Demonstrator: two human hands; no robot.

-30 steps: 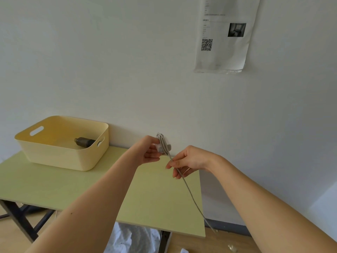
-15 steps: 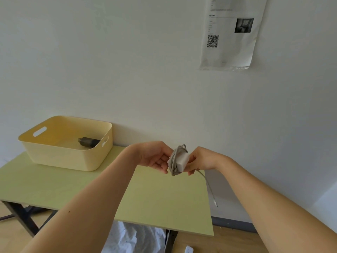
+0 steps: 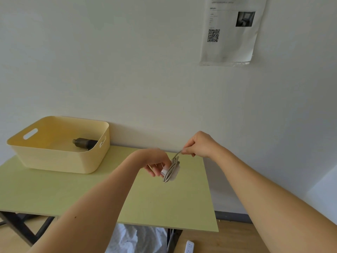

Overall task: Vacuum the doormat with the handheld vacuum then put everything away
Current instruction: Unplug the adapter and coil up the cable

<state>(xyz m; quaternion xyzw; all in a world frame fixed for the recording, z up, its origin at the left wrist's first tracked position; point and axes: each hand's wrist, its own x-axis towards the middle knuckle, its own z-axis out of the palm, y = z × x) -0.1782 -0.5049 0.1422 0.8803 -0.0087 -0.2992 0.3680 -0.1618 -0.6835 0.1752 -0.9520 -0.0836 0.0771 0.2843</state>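
"Where is the charger (image 3: 164, 172)?"

"In the left hand (image 3: 156, 161), above the green tabletop (image 3: 164, 201). That grip is curled round the white block, with the grey cable (image 3: 170, 173) coiled over it."

"And the right hand (image 3: 199, 145)?"

"Its grip pinches the cable's free end, just up and right of the coil."

"The handheld vacuum (image 3: 84, 143)?"

"Dark and cylindrical, lying in the yellow basket (image 3: 54, 157) at the tabletop's left end, against the wall."

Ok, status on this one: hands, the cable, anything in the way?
Left grip holds the charger with coiled cable. Right grip pinches the cable's loose end. Yellow bin on table, nothing blocking it.
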